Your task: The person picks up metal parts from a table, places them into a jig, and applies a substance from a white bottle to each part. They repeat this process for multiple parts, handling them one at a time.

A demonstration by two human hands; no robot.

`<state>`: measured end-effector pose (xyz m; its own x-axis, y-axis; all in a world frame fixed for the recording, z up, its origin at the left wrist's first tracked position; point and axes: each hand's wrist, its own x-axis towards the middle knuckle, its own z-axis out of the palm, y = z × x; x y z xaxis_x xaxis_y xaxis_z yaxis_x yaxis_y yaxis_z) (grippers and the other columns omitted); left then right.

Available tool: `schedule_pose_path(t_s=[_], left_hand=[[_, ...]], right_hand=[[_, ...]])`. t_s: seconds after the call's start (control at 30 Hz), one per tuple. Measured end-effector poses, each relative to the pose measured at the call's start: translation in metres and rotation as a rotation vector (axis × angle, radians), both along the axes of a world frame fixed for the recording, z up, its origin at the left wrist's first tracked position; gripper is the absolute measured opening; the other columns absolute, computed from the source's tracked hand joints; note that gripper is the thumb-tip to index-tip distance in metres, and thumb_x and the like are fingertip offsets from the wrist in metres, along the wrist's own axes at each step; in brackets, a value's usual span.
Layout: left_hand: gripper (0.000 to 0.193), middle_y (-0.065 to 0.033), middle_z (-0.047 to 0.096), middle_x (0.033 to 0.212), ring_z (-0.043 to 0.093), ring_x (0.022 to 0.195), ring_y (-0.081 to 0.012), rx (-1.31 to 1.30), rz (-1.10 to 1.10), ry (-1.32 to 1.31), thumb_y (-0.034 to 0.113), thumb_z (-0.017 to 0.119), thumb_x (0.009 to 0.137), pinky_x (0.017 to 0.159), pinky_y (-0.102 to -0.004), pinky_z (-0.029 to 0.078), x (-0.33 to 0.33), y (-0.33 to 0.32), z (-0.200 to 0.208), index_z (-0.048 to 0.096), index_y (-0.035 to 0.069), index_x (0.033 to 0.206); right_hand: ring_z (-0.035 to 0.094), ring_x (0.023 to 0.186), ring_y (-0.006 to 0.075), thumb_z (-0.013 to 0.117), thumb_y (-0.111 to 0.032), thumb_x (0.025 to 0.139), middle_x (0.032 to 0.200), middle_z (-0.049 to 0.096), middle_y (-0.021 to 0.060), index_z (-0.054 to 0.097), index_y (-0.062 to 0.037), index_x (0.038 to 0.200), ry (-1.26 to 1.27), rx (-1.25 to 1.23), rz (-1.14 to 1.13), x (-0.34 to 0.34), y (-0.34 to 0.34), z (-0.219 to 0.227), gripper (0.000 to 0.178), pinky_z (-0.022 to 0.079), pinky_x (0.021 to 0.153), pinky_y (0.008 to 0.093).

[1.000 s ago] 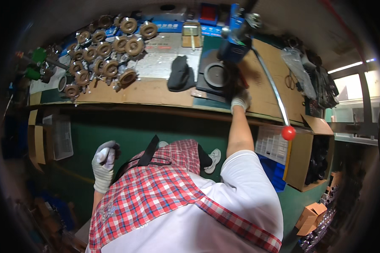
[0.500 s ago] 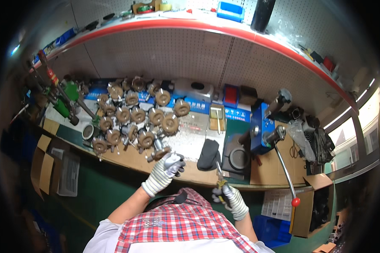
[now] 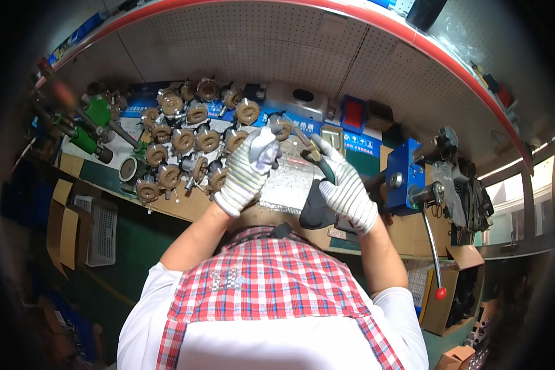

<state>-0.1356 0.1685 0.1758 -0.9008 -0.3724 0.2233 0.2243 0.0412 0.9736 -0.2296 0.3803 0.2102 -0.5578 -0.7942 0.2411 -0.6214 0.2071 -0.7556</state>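
Note:
My left hand (image 3: pixel 243 176), in a striped knit glove, is closed round a small white piece in clear plastic wrap (image 3: pixel 265 147). Its lower part is hidden by the fingers. To the right, my right hand (image 3: pixel 348 194), gloved alike, grips green-handled pliers (image 3: pixel 322 165) whose narrow metal jaws point up and left. The jaw tips are apart from the wrapped piece, near a brown ring-shaped handwheel (image 3: pixel 281 129) at the row's end. Beneath my right hand lies a black cloth pouch (image 3: pixel 315 208) on the bench.
Several metal fittings with brown handwheels (image 3: pixel 208 140) crowd the bench at left. A green clamp device (image 3: pixel 98 114) stands beyond them. At right is a blue lever press (image 3: pixel 406 179), its long red-knobbed lever (image 3: pixel 440 293) jutting past the front edge. A red-edged shelf (image 3: pixel 327 7) overhangs.
Both hands have risen forward over the bench and come closer together. The pliers have swung to point up-left, and the view has shifted with the head.

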Motion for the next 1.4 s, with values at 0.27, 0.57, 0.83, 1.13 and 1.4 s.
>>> schedule_pose_path(t_s=[0.27,0.57,0.83,1.13,1.4], left_hand=[[0.042,-0.0084,0.068,0.112,0.064,0.105,-0.0159,-0.399,-0.016,0.061,0.03,0.063,0.097,0.095,-0.0289,0.048,-0.019,-0.047,-0.021,0.057,0.001,0.128],[0.036,-0.0115,0.07,0.101,0.068,0.087,-0.0203,-0.507,0.001,0.022,0.033,0.065,0.095,0.076,-0.0318,0.053,-0.026,-0.061,-0.022,0.065,0.003,0.113],[0.03,-0.0107,0.073,0.092,0.07,0.081,-0.0216,-0.643,-0.127,-0.063,0.03,0.065,0.094,0.07,-0.0334,0.053,-0.041,-0.083,-0.039,0.069,0.004,0.11],[0.039,-0.0109,0.071,0.089,0.062,0.065,-0.0149,0.239,-0.785,-0.43,0.022,0.076,0.085,0.057,-0.0282,0.049,-0.045,-0.093,0.023,0.066,0.002,0.117],[0.082,-0.0109,0.066,0.106,0.064,0.095,-0.0217,-0.415,-0.259,0.159,0.034,0.089,0.071,0.084,-0.0337,0.053,-0.079,-0.082,-0.021,0.047,0.001,0.134]], right_hand=[[0.04,0.133,0.0442,0.063,-0.003,0.072,0.143,0.043,0.0261,0.059,0.002,0.127,0.354,0.375,-0.141,0.016,-0.056,0.028,0.056,0.033,0.115,0.0437],[0.056,0.106,0.0414,0.071,-0.012,0.074,0.119,0.054,0.0297,0.067,0.0003,0.112,0.384,0.443,-0.141,0.014,-0.073,0.038,0.041,0.049,0.096,0.0427],[0.058,0.096,0.0409,0.07,-0.009,0.072,0.109,0.054,0.0272,0.067,0.0,0.1,0.341,0.504,-0.123,0.007,-0.074,0.035,0.03,0.051,0.088,0.0446],[0.059,0.097,0.0413,0.07,-0.011,0.071,0.114,0.056,0.0306,0.066,0.0036,0.096,0.403,0.453,-0.067,0.002,-0.065,0.046,0.03,0.051,0.089,0.0432],[0.059,0.108,0.0423,0.07,-0.016,0.07,0.117,0.057,0.0325,0.068,0.004,0.109,0.498,0.529,-0.227,0.003,-0.073,0.06,0.044,0.05,0.093,0.0447]])
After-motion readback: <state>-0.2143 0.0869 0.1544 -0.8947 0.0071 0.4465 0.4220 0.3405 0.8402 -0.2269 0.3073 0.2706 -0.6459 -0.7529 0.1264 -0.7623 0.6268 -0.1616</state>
